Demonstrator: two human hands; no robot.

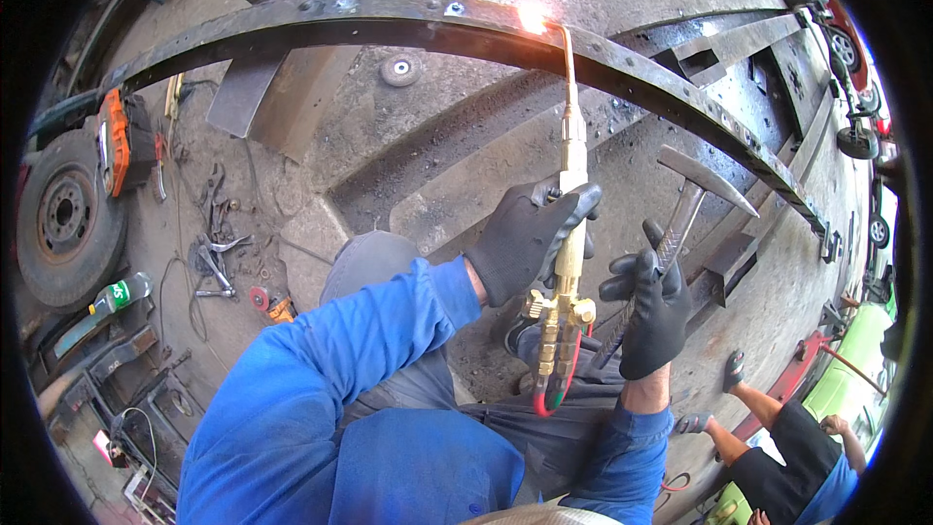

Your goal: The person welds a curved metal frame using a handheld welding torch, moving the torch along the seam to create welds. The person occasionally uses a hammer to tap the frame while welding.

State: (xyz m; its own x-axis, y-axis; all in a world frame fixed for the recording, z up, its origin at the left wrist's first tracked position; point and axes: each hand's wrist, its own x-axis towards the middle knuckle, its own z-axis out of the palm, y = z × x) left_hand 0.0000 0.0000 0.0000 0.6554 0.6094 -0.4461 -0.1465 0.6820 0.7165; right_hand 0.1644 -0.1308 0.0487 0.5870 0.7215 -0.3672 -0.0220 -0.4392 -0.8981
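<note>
My left hand (515,238), in a black glove, grips a brass torch (572,175) with red and green hoses trailing from its valves. The torch's bent tip meets a long dark steel beam (407,27) with holes along it, and a bright orange glow shows there. My right hand (649,321), also gloved, holds a hammer (694,183) by its ridged metal handle, some fingers loose, with the hammer's head raised below the beam on the right.
A tyre (68,209), orange clamp tool (120,146), scattered hand tools (219,262) and bottle (126,294) lie left. Steel plates (243,102) lie under the beam. Another person (797,476) is at lower right beside a green cylinder (855,365). Wheeled parts (855,141) stand far right.
</note>
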